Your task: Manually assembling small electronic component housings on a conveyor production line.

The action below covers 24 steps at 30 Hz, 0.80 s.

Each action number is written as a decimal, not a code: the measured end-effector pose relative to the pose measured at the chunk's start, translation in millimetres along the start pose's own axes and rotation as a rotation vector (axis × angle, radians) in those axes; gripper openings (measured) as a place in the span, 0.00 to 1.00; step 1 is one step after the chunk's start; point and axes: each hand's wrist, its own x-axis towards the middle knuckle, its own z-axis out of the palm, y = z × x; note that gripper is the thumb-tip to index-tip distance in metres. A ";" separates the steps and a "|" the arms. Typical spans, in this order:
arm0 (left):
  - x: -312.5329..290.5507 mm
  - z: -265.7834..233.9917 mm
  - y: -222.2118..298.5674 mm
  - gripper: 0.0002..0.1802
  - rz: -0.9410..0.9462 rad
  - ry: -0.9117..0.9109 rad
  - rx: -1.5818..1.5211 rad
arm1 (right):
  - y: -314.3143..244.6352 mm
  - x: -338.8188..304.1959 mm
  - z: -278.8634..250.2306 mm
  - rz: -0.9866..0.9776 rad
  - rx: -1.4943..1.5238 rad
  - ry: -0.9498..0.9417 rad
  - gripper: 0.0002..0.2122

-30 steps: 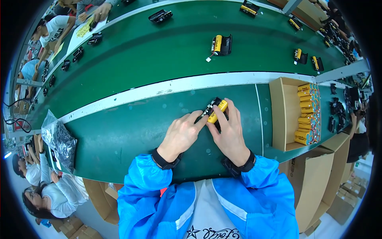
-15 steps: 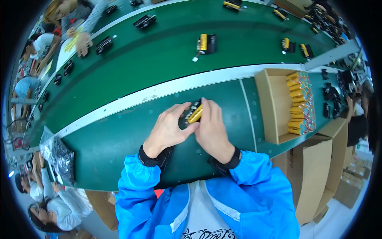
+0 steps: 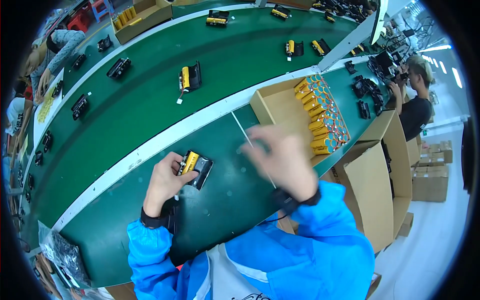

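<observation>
My left hand point(image 3: 164, 181) grips a black plastic housing point(image 3: 203, 173) with a yellow cylindrical battery pack point(image 3: 191, 162) seated in it. The thumb presses across its near side, and the housing is tilted just over the green bench. Smeared by motion, my right hand point(image 3: 287, 162) hovers over the bench to the right, apart from the housing. Its fingers are too blurred to make out. Just beyond it stands an open cardboard box point(image 3: 263, 111), its far side lined with several yellow battery packs point(image 3: 316, 107) with red wires.
A white rail point(image 3: 165, 134) divides my bench from a green belt point(image 3: 145, 95) carrying several black housings, some with yellow packs. A large open carton point(image 3: 365, 192) stands at the lower right. A clear plastic bag point(image 3: 62, 252) lies far left. A person point(image 3: 412, 100) works at the right.
My hands have parted: the left keeps the housing and has moved left, while the right has let go and swung toward the battery box. The whole view has turned rightward.
</observation>
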 end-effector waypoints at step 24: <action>164.4 -211.7 -6.3 0.33 -0.147 -0.082 0.407 | 78.6 -9.4 -124.7 -0.027 0.957 0.681 0.06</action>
